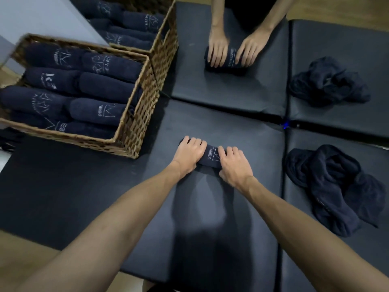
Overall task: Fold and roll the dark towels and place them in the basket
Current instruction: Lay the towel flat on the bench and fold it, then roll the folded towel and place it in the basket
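I see the left hand [190, 153] and right hand [235, 165] both curled over a rolled dark towel [211, 158] lying on the black mat [210, 228], just right of the wicker basket [134, 131]. The basket holds rows of rolled towels [84, 81]. Loose towels [336, 186] sit heaped to the right; opposite, a second person's hands [233, 50] press another roll [230, 60], well apart from mine.

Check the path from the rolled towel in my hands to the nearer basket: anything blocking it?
Nothing visible does. The rolled towel, held by the left hand and right hand, faces bare mat up to the basket; it must clear the wicker wall.
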